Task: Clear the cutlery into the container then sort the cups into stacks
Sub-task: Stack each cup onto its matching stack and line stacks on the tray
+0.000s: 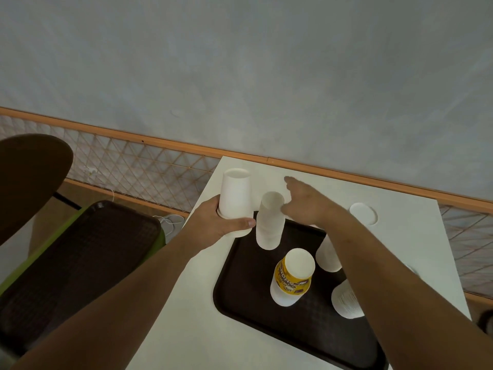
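Observation:
A dark brown tray (248, 287) lies on the white table (186, 316). My left hand (216, 222) grips an upside-down white cup (236, 198) at the tray's far left corner. Right beside it stands a stack of white cups (269, 222), also upside down. My right hand (304, 201) hovers just right of that stack's top, fingers spread and holding nothing. Near the tray's middle is a stack topped by a yellow printed cup (293, 276). Two more white stacks (329, 255) (345, 300) sit partly hidden under my right forearm.
A white lid (364, 213) lies on the table beyond the tray. A second dark tray (80, 257) rests on a green chair at the left. A wall with an orange rail (346, 174) runs right behind the table.

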The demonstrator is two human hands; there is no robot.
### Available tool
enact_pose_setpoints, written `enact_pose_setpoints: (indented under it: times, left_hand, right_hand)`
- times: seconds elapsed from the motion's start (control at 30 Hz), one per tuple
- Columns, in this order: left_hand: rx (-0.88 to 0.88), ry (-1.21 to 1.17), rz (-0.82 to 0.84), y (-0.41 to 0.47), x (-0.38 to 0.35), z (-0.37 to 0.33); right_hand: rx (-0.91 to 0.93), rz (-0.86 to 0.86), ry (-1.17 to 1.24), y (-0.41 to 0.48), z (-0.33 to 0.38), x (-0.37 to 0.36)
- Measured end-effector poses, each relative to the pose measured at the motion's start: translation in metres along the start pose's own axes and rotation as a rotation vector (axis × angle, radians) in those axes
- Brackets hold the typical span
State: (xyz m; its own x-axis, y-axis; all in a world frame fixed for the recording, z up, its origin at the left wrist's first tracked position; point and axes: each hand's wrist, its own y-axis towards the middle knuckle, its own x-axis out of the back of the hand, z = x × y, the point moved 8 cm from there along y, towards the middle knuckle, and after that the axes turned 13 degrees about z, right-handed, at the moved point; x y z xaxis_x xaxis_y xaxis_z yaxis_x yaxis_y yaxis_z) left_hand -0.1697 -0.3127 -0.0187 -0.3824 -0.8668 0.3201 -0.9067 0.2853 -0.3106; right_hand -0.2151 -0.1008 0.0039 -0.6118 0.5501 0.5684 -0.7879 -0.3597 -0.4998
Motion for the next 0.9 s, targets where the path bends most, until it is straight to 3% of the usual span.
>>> enact_pose_setpoints:
  times: [0.1,0.23,0.3,0.47,0.67,0.9]
  left_hand:
    - [-0.012,0.013,0.002,0.002,-0.002,-0.013]
    - [-0.088,0.021,-0.018,0.01,-0.003,-0.045]
    - [-0.133,0.033,-0.054,0.014,-0.003,-0.062]
    - [-0.208,0.123,-0.032,0.024,-0.012,-0.093]
    - [-0.224,0.072,0.074,0.041,-0.023,-0.09]
    - [-0.198,0.086,0.089,0.06,-0.029,-0.07]
  right_hand:
    - [0.182,-0.113,0.262,-0.026,0.033,0.03]
    - [0.364,0.063,0.447,-0.046,0.069,0.027]
    - [0.394,0.04,0.42,-0.048,0.073,0.026]
    - [0.433,-0.232,0.405,-0.045,0.059,0.047]
    - [0.39,-0.315,0.099,-0.044,0.045,0.054]
    - [0.341,-0.378,0.067,-0.029,0.027,0.043]
